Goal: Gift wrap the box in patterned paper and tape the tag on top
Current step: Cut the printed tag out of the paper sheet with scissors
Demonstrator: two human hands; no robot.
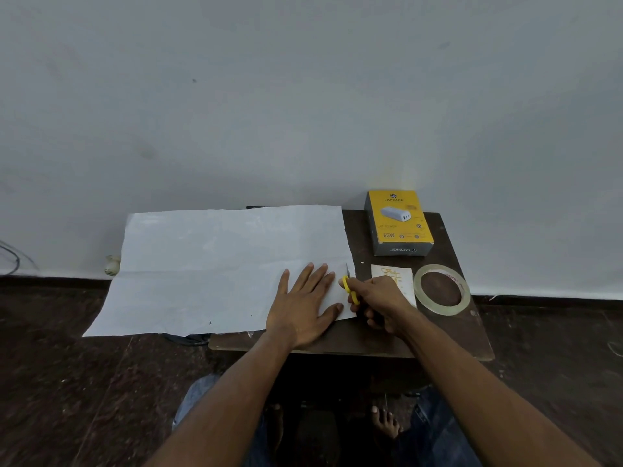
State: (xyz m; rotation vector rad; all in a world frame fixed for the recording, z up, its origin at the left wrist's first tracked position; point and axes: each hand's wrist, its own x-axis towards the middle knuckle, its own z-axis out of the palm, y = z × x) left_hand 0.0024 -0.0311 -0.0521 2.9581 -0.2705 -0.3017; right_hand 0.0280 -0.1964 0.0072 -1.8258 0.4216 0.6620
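A large sheet of wrapping paper (215,264) lies white side up across the small dark table (438,335) and overhangs its left edge. My left hand (308,305) presses flat on the sheet's right end, fingers spread. My right hand (379,303) grips yellow-handled scissors (349,284) at the paper's right edge, blade tip pointing away from me. The yellow and grey box (399,222) stands at the table's back right. A small cream tag (392,276) lies partly under my right hand. A roll of clear tape (441,288) lies flat to its right.
A pale wall (303,96) rises directly behind the table. Dark floor (84,382) surrounds it, with cables (13,261) at the far left. My knees in jeans and a bare foot (387,423) show below the table's front edge.
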